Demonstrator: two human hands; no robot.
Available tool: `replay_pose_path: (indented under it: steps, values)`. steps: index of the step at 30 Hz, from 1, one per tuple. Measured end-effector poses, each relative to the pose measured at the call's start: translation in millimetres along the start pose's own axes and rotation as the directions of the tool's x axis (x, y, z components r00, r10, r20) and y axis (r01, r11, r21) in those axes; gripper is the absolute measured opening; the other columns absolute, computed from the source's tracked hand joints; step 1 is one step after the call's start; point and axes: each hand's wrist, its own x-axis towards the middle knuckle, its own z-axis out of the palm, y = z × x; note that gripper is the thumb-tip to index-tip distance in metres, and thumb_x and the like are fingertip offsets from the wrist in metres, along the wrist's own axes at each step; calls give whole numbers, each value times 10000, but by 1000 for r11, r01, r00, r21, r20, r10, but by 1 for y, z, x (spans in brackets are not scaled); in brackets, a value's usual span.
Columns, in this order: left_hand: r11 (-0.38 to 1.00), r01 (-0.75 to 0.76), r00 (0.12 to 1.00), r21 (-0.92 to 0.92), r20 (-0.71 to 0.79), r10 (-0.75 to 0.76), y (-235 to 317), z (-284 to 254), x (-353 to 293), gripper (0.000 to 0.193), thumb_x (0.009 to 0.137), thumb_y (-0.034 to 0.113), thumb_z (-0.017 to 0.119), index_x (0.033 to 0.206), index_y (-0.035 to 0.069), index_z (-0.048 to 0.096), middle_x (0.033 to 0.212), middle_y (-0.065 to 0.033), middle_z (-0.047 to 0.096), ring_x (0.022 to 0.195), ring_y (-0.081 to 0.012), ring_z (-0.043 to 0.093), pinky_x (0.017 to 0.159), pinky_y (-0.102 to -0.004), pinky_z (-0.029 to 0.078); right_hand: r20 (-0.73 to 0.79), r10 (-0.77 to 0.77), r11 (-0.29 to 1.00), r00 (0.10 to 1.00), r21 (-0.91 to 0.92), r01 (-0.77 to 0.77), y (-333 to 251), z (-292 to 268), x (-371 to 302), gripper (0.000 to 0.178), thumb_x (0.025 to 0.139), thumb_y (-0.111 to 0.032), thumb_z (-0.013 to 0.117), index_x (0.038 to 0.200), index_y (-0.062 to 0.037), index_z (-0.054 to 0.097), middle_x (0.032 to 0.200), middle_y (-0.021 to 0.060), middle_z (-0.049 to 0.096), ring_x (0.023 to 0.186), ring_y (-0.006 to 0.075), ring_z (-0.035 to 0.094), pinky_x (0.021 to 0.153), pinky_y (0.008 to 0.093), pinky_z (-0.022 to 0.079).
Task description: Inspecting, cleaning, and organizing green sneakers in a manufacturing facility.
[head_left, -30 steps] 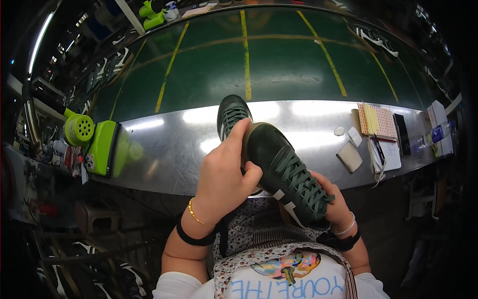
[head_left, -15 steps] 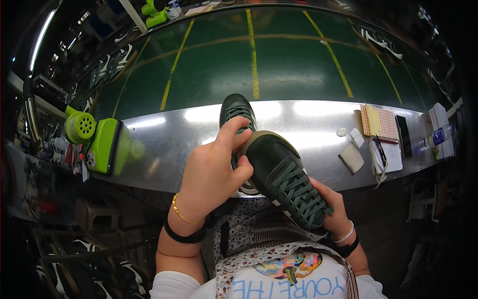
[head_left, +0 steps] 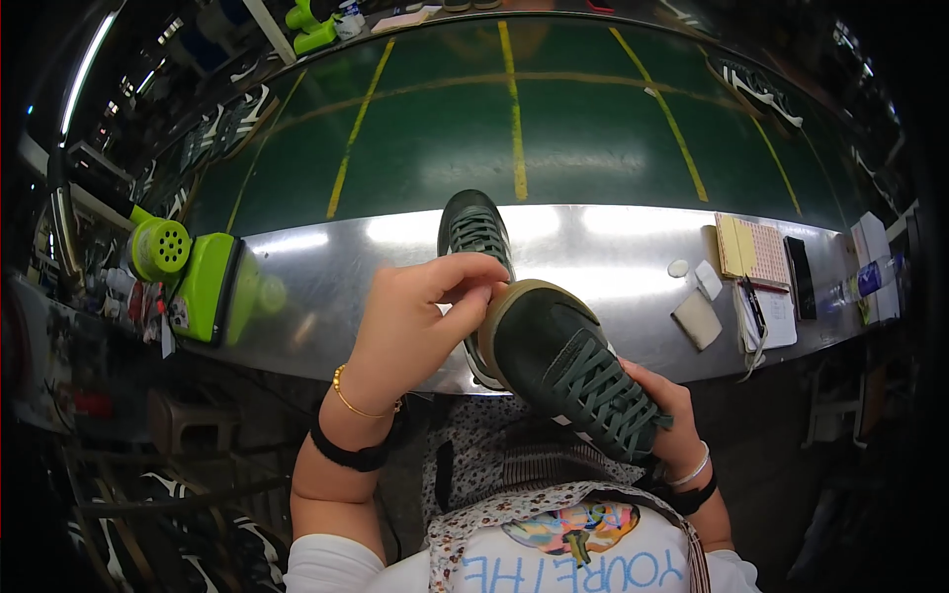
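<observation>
My right hand (head_left: 664,413) grips the heel end of a dark green laced sneaker (head_left: 571,376) and holds it tilted, toe pointing up and to the left. My left hand (head_left: 415,326) has its fingertips pinched on the tan rim of that shoe's toe. A second dark green sneaker (head_left: 473,235) lies on the shiny metal table (head_left: 326,296) just behind my hands, toe pointing away; its near end is hidden by my left hand and the held shoe.
A bright green machine (head_left: 193,277) stands at the table's left end. Notepads (head_left: 751,249), a pen, a dark phone (head_left: 799,277) and small white pads (head_left: 698,318) lie at the right. Behind the table runs a green conveyor belt (head_left: 514,128) with yellow lines and another shoe (head_left: 751,84) far right.
The held shoe has swung down and its toe turned more toward me. My left hand slid from across the shoe's side to pinching the toe rim.
</observation>
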Motion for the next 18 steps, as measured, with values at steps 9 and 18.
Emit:
replay_pose_path:
  steps: [9, 18]
  values:
    - [980, -76, 997, -184, 4, 78, -8, 12, -7, 164, 798, 30, 661, 946, -38, 677, 828, -93, 676, 742, -130, 621, 679, -230, 490, 215, 259, 823, 942, 461, -332, 38, 7, -9, 517, 777, -54, 682, 1259, -5, 505, 1184, 117, 600, 1073, 181, 573, 931, 309, 431]
    - [952, -102, 990, -288, -120, 70, -21, 22, -9, 272, 802, 102, 675, 1055, 8, 642, 925, -95, 675, 775, -146, 643, 697, -242, 505, 243, 347, 690, 906, 587, -422, 22, 8, -7, 504, 810, -25, 636, 1284, 15, 470, 1212, 95, 567, 1088, 153, 540, 946, 296, 413]
